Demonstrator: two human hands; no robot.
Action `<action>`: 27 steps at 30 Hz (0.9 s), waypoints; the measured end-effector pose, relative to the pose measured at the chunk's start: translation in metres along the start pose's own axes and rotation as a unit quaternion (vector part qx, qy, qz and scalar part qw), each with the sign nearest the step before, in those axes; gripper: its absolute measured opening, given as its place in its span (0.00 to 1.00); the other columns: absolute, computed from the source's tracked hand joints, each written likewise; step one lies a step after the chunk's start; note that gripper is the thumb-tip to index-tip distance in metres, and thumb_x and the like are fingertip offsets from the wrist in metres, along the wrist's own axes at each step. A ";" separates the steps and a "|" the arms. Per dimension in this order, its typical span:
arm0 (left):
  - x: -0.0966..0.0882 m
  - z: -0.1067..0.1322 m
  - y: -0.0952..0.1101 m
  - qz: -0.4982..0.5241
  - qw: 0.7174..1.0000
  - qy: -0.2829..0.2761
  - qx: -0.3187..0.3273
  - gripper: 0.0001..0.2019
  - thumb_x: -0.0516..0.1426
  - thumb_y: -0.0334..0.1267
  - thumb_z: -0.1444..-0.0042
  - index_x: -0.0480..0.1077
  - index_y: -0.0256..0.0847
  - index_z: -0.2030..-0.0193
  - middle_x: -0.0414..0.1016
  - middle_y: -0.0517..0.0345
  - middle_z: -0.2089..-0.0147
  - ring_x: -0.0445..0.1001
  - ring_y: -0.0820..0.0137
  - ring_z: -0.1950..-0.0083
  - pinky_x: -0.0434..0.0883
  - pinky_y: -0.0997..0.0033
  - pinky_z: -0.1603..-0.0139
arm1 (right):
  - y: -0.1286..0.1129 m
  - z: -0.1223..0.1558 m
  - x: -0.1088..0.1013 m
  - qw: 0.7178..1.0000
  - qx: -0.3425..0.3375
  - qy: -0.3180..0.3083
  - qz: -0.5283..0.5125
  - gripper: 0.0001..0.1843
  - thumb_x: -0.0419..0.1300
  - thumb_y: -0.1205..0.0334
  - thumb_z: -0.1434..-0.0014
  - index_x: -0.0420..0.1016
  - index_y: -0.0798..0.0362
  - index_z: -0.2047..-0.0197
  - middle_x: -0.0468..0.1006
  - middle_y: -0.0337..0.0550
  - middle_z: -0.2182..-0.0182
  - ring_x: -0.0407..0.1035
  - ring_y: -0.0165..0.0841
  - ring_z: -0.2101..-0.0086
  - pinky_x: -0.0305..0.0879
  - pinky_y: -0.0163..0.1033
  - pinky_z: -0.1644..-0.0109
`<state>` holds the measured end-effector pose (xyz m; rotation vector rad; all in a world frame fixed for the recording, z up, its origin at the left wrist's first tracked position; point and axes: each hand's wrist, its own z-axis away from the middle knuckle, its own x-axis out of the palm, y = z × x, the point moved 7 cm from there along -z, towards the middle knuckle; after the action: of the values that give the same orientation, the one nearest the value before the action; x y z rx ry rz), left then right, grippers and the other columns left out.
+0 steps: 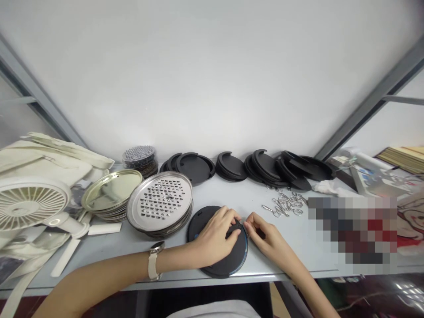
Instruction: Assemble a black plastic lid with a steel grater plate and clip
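A black round disc [220, 260] with a blue edge lies flat near the table's front edge. My left hand [218, 229], with a watch on its wrist, lies across the disc, its fingers bent and gripping near the right rim. At that same rim my right hand [265, 232] is closed in a pinch, thumb against forefinger. Something small and shiny shows by its fingertips, too small to name. Beyond my right hand lies a loose pile of small metal wire clips [288, 203].
Stacked metal grater discs [162, 203] and gold-coloured lids [112, 190] stand to the left, beside a white fan [29, 203]. Black round covers [232, 165] line the wall. Tubs of small parts [139, 154] stand behind the graters. A blurred patch [357, 234] covers the right side.
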<state>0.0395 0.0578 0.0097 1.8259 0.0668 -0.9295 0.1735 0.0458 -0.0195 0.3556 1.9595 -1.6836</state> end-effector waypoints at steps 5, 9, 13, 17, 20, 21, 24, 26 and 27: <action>0.000 0.001 -0.001 -0.005 1.000 -0.004 -0.018 0.08 0.52 0.31 0.43 0.63 0.43 0.56 0.65 0.58 0.55 0.66 0.69 0.54 0.67 0.65 0.50 | -0.002 0.001 0.001 1.000 0.003 -0.008 0.008 0.13 0.47 0.54 0.32 0.60 0.50 0.68 0.60 0.32 0.77 0.57 0.29 0.75 0.55 0.33 0.69; 0.000 0.001 -0.001 -0.003 1.000 -0.006 -0.026 0.09 0.52 0.29 0.43 0.63 0.43 0.56 0.64 0.58 0.55 0.66 0.70 0.53 0.66 0.65 0.48 | -0.005 -0.001 0.003 0.999 0.009 -0.010 0.029 0.14 0.46 0.54 0.32 0.58 0.50 0.69 0.62 0.34 0.75 0.60 0.30 0.74 0.56 0.34 0.68; 0.002 0.001 0.000 -0.019 0.999 -0.015 -0.037 0.08 0.50 0.30 0.42 0.63 0.43 0.56 0.65 0.57 0.54 0.66 0.68 0.51 0.66 0.64 0.47 | -0.007 -0.001 0.005 0.999 0.007 -0.007 0.048 0.15 0.45 0.55 0.32 0.57 0.50 0.70 0.64 0.36 0.73 0.62 0.32 0.70 0.58 0.35 0.65; 0.003 0.003 0.000 -0.044 0.998 -0.018 -0.038 0.11 0.49 0.30 0.40 0.63 0.43 0.52 0.64 0.55 0.52 0.65 0.67 0.50 0.66 0.62 0.46 | -0.008 -0.001 0.007 0.999 0.006 -0.007 0.053 0.14 0.44 0.56 0.31 0.57 0.49 0.69 0.67 0.38 0.72 0.64 0.34 0.69 0.59 0.36 0.63; 0.006 0.003 -0.002 -0.055 0.997 -0.033 -0.036 0.12 0.48 0.31 0.39 0.63 0.44 0.50 0.64 0.54 0.51 0.66 0.66 0.49 0.66 0.61 0.46 | -0.009 -0.002 0.007 0.999 0.004 -0.011 0.051 0.13 0.44 0.57 0.31 0.58 0.49 0.69 0.69 0.39 0.71 0.65 0.34 0.67 0.60 0.37 0.62; 0.007 0.003 -0.003 -0.060 0.997 -0.038 -0.036 0.13 0.48 0.31 0.39 0.63 0.44 0.49 0.64 0.53 0.51 0.66 0.65 0.49 0.66 0.60 0.46 | -0.010 -0.003 0.007 0.999 0.006 -0.011 0.050 0.14 0.44 0.57 0.31 0.58 0.49 0.69 0.69 0.39 0.72 0.65 0.34 0.67 0.60 0.37 0.62; 0.009 0.002 -0.006 -0.071 0.996 -0.050 -0.036 0.16 0.48 0.31 0.39 0.61 0.44 0.44 0.64 0.52 0.50 0.65 0.64 0.48 0.66 0.59 0.45 | -0.010 -0.005 0.007 0.999 0.010 -0.002 0.047 0.14 0.44 0.58 0.31 0.58 0.50 0.69 0.69 0.39 0.72 0.65 0.34 0.68 0.61 0.37 0.63; 0.010 0.002 -0.006 -0.079 0.995 -0.057 -0.034 0.18 0.47 0.32 0.38 0.60 0.45 0.42 0.64 0.51 0.49 0.65 0.63 0.47 0.66 0.58 0.44 | -0.011 -0.006 0.006 0.999 0.011 0.005 0.046 0.13 0.44 0.57 0.32 0.58 0.50 0.69 0.69 0.39 0.72 0.65 0.34 0.69 0.60 0.37 0.63; 0.011 0.002 -0.006 -0.082 0.994 -0.060 -0.033 0.18 0.47 0.32 0.38 0.59 0.45 0.41 0.64 0.50 0.49 0.65 0.63 0.46 0.66 0.57 0.44 | -0.011 -0.007 0.006 0.999 0.011 0.006 0.046 0.13 0.44 0.58 0.32 0.58 0.50 0.69 0.69 0.39 0.72 0.64 0.34 0.69 0.60 0.38 0.64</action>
<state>0.0433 0.0550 -0.0014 1.7180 0.1733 -1.1383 0.1610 0.0493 -0.0134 0.4582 1.9041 -1.6487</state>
